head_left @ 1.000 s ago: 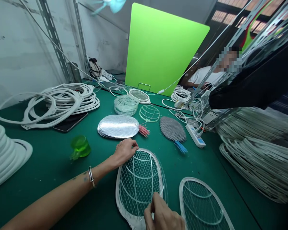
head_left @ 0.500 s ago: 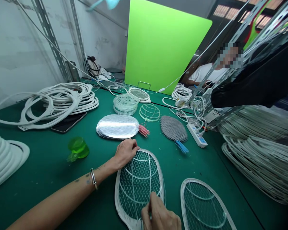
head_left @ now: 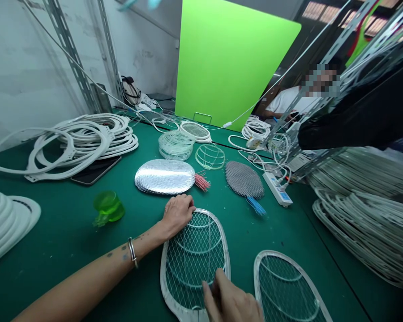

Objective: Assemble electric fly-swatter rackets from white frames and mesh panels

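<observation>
A white oval mosquito-swatter frame point(head_left: 225, 241) with diamond wire mesh and curved white ribs lies in front of me. My left hand point(head_left: 177, 213) is closed over its far upper-left rim, thumb and fingers curled on the edge. Over the frame's lower right is my right hand point(head_left: 230, 297), its fingers bent in and the thumb close to the index finger. Whatever those fingers hold, if anything, is too small or hidden to make out. A second swatter frame point(head_left: 257, 279) with mesh lies to the right, cut off by the lower picture edge.
Beyond lie a silver mesh stack point(head_left: 164, 176) with red wires, a grey mesh stack point(head_left: 243, 179) with blue wires and clear ribbed rings point(head_left: 176, 145). White frames point(head_left: 87, 134) and a green jar point(head_left: 109, 205) are left. A power strip point(head_left: 277, 190) and stacked frames point(head_left: 366, 241) stand right.
My right hand has moved slightly right, with thumb and index finger a little further apart. My left hand stays on the frame's rim.
</observation>
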The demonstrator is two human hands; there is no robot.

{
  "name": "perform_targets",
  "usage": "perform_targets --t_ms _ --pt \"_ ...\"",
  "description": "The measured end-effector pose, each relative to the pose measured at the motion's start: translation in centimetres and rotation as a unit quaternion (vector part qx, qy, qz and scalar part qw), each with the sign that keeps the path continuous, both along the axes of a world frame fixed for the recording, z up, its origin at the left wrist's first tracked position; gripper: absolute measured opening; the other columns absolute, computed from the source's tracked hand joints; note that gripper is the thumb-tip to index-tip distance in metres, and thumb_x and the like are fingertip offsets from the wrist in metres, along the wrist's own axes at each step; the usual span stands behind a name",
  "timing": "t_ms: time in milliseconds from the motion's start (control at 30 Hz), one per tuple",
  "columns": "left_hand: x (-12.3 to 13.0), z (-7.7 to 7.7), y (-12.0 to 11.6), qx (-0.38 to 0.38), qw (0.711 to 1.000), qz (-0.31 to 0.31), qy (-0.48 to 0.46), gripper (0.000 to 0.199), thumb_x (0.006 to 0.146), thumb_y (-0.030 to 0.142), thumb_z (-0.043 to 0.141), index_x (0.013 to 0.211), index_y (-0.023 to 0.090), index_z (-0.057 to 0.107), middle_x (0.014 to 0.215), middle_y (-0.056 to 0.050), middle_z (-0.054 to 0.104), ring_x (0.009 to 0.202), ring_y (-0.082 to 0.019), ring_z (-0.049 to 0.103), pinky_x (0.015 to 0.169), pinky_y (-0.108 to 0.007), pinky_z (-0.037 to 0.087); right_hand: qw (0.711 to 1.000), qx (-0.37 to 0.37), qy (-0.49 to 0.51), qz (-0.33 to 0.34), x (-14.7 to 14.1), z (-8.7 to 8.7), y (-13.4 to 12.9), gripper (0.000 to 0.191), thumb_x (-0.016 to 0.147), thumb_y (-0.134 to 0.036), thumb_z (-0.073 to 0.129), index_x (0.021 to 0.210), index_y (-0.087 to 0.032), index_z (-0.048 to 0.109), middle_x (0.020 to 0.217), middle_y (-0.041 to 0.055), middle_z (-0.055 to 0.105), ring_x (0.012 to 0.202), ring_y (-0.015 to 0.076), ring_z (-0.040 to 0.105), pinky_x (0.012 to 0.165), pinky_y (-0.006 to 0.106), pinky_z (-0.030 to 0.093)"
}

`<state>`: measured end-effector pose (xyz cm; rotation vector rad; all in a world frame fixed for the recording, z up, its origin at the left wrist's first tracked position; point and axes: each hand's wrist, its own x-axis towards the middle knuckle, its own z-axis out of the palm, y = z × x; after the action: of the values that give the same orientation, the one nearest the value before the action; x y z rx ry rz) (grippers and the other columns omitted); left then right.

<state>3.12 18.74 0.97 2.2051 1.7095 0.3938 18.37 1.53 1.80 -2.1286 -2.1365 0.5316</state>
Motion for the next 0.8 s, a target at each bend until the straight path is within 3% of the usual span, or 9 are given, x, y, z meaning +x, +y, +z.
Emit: perform_targets --t_ms 67,133,233,333,433,667,800 --pt "0.0 -0.1 0.0 0.001 1.000 -0.005 0.002 0.011 0.091 0.029 0.056 0.085 0.021 0.060 0.088 -0.002 0.064 0.086 -0.018 0.058 0.074 -0.030 0.038 0.994 -0.038 0.105 0.016 0.8 2.0 3.2 0.028 0.095 -0.046 0.043 0.077 -0.026 0.048 0.064 -0.0026 0.060 0.055 0.0162 0.059 0.048 0.025 0.028" --pt "0.0 -0.3 0.1 0.003 1.000 -0.009 0.005 0.011 0.092 0.029 0.056 0.086 0.021 0.060 0.089 -0.002 0.064 0.086 -0.018 0.058 0.075 -0.030 0.038 0.987 -0.010 0.156 -0.021 1.4 3.0 7.6 0.027 0.093 -0.048 0.049 0.079 -0.025 0.051 0.073 -0.0019 0.063 0.062 0.0152 0.059 0.051 0.024 0.032" --pt "-0.1 -0.5 0.2 0.002 1.000 -0.019 0.009 0.009 0.092 0.027 0.055 0.088 0.021 0.060 0.089 -0.002 0.064 0.086 -0.018 0.058 0.076 -0.030 0.038 0.987 0.003 0.157 -0.044 1.5 2.2 14.2 0.017 0.087 -0.038 0.059 0.082 -0.023 0.055 0.083 -0.0002 0.065 0.074 0.0150 0.059 0.057 0.024 0.035" --pt "-0.2 -0.6 0.6 -0.006 0.999 -0.035 0.014 0.009 0.092 0.026 0.054 0.087 0.021 0.060 0.089 -0.003 0.063 0.088 -0.019 0.058 0.077 -0.031 0.037 0.987 -0.030 0.152 -0.042 1.4 0.2 18.1 0.017 0.080 -0.032 0.069 0.075 -0.021 0.057 0.076 -0.0012 0.064 0.070 0.0138 0.058 0.056 0.023 0.034" --pt "-0.3 -0.4 1.1 -0.021 0.998 -0.053 0.016 0.008 0.091 0.025 0.054 0.086 0.021 0.059 0.088 -0.002 0.064 0.089 -0.020 0.058 0.075 -0.031 0.037 0.986 -0.058 0.149 -0.035 1.5 -0.8 19.0 0.021 0.077 -0.033 0.073 0.072 -0.020 0.058 0.070 -0.0020 0.064 0.067 0.0132 0.057 0.054 0.023 0.033" --pt "-0.2 -0.4 1.4 -0.056 0.996 -0.064 0.019 0.006 0.091 0.024 0.053 0.085 0.021 0.054 0.082 -0.001 0.062 0.074 -0.018 0.059 0.063 -0.028 0.036 0.991 -0.054 0.117 -0.030 1.5 -0.5 18.5 0.023 0.078 -0.033 0.071 0.069 -0.021 0.054 0.071 -0.0021 0.064 0.066 0.0134 0.055 0.054 0.024 0.030" --pt "0.1 -0.9 0.6 -0.021 0.996 -0.078 0.022 0.014 0.094 0.015 0.043 0.090 0.022 0.055 0.091 -0.003 0.061 0.083 -0.019 0.059 0.068 -0.029 0.038 0.994 -0.024 0.100 -0.026 0.8 -0.9 18.6 0.023 0.078 -0.029 0.071 0.068 -0.021 0.052 0.071 -0.0029 0.063 0.065 0.0138 0.053 0.054 0.025 0.027"
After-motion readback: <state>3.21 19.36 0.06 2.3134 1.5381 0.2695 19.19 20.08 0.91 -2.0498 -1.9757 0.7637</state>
